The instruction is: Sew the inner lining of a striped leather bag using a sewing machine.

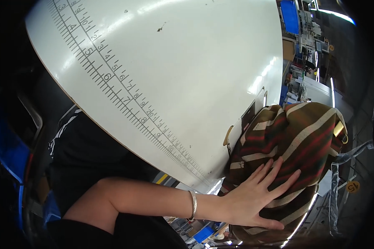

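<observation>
My left hand (251,197) lies on a striped cloth item (303,141), its fingers spread and the palm pressed against the fabric. A bracelet circles that wrist. The cloth is brown with red, dark and cream stripes; it is bunched and bulging, with a gold-coloured metal fitting (340,128) near its far right edge. It covers the right end of a white tabletop (187,74) and hangs over the edge. My right hand is not in view.
Ruler markings (126,99) run along the tabletop's near edge. A metal plate (259,99) and a dark slot (249,115) are set in it beside the cloth. Clear plastic wrap (334,199) covers a frame at the right. Blue bins (289,16) and workstations stand beyond.
</observation>
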Available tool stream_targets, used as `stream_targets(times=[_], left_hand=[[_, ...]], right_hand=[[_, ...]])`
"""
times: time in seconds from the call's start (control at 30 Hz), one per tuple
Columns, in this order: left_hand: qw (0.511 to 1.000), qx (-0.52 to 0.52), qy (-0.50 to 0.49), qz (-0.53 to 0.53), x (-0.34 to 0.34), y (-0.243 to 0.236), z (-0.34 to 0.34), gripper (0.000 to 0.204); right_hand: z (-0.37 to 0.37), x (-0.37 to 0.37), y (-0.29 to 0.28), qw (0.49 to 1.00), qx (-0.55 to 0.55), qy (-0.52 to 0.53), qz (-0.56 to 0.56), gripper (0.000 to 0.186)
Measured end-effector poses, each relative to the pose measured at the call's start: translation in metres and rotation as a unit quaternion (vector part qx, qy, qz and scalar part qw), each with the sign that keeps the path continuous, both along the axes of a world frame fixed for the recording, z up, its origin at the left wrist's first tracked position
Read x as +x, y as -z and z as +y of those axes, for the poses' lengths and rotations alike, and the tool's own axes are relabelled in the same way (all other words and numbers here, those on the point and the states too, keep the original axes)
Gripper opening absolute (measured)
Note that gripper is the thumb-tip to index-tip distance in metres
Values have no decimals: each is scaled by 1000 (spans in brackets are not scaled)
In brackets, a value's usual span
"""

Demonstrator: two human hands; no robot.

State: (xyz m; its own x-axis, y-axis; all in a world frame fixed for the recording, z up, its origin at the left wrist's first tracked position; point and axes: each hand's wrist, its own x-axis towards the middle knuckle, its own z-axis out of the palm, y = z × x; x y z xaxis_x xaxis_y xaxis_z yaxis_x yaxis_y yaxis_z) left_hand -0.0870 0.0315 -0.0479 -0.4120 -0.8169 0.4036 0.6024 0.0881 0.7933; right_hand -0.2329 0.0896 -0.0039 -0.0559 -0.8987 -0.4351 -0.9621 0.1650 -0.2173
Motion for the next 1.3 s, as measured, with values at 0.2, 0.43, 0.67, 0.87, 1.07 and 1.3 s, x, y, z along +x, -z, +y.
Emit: stream_targets(times=[0.2, 0.43, 0.67, 0.87, 1.07, 1.3], left_hand=[[1000, -8, 8, -18, 24, 10, -1, 98], [855, -433, -284, 25, 125, -24, -30, 26], [495, -726, 264, -396, 11, -103, -62, 22], [558, -677, 225, -425, 55, -54, -134, 45], [391, -672, 250, -577, 42, -43, -120, 30], [617, -638, 128, -442, 12, -20, -124, 41]], right_hand=[[3, 0, 2, 999, -19, -32, -4, 64], [-12, 1, 12, 990, -56, -128, -14, 64], [-35, -2, 21, 973, 8, -229, 19, 63], [-26, -10, 47, 963, -121, -238, -23, 63], [-20, -4, 51, 963, -161, -203, -69, 65], [-22, 2, 34, 976, -93, -194, -41, 68]])
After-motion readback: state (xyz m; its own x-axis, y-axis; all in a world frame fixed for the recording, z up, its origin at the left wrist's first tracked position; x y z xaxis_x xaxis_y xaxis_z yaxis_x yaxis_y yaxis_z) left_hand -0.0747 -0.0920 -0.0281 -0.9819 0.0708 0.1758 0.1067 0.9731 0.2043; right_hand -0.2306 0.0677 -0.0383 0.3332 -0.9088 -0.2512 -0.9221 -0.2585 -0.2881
